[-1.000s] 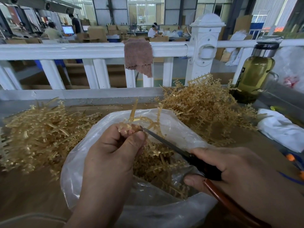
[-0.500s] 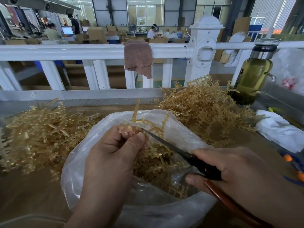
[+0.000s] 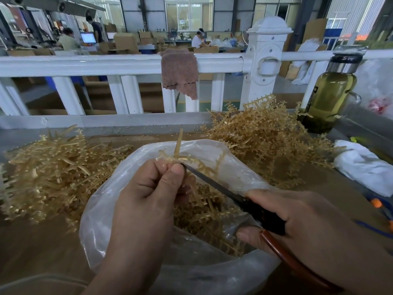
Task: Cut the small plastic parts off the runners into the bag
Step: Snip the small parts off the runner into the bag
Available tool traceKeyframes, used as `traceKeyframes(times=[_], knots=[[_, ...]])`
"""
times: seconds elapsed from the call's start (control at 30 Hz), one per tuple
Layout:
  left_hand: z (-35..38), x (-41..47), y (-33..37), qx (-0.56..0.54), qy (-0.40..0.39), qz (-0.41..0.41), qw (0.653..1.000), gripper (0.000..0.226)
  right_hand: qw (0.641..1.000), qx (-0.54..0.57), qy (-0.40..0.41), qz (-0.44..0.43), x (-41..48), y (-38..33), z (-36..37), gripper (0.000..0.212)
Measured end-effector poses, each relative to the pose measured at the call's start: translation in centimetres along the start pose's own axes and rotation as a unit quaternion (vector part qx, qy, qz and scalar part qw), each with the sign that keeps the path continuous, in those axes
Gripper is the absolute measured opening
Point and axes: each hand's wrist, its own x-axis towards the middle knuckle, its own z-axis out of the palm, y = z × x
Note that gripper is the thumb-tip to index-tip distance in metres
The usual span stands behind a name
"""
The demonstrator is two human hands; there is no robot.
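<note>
Runner (image 3: 178, 145) of amber plastic sits pinched in my left hand (image 3: 148, 188) over the open clear bag (image 3: 102, 220), which holds more amber pieces. My right hand (image 3: 297, 220) grips the scissors (image 3: 212, 182), tip at the runner beside the thumb. On the brown tabletop (image 3: 32, 248) lie a left heap (image 3: 53, 165) and a right heap (image 3: 265, 141) of runners. Beyond, a brown cloth (image 3: 179, 73) drapes the white railing (image 3: 106, 64). A bottle (image 3: 327, 99) of yellow-green liquid stands on the right, and cardboard boxes (image 3: 125, 42) fill the hall behind.

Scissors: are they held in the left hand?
No, the right hand grips the scissors, while the left hand pinches a runner over the bag.
</note>
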Motion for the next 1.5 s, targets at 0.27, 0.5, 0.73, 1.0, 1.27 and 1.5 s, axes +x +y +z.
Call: traceKeyframes(times=[0.27, 0.5, 0.73, 1.0, 1.27, 1.5], knots=[[0.14, -0.10, 0.08, -0.013, -0.007, 0.014, 1.000, 0.027, 1.000, 0.020, 0.003, 0.000, -0.18, -0.30, -0.12, 0.057], [0.33, -0.13, 0.13, -0.031, -0.001, 0.006, 1.000, 0.020, 1.000, 0.022, 0.006, -0.005, -0.06, -0.17, -0.07, 0.058], [0.37, -0.23, -0.06, -0.029, 0.001, 0.002, 1.000, 0.024, 1.000, 0.025, 0.010, -0.011, -0.24, -0.27, -0.04, 0.053], [0.44, -0.20, -0.25, -0.036, -0.002, 0.012, 0.999, 0.021, 1.000, 0.023, 0.007, -0.016, 0.01, -0.43, -0.37, 0.043], [0.24, -0.11, -0.30, -0.014, -0.010, 0.019, 1.000, 0.021, 1.000, 0.020, 0.009, -0.017, 0.02, -0.36, -0.22, 0.038], [0.11, -0.09, -0.64, 0.016, -0.014, 0.025, 0.999, 0.019, 0.999, 0.029, 0.001, -0.020, -0.03, -0.26, 0.10, 0.036]])
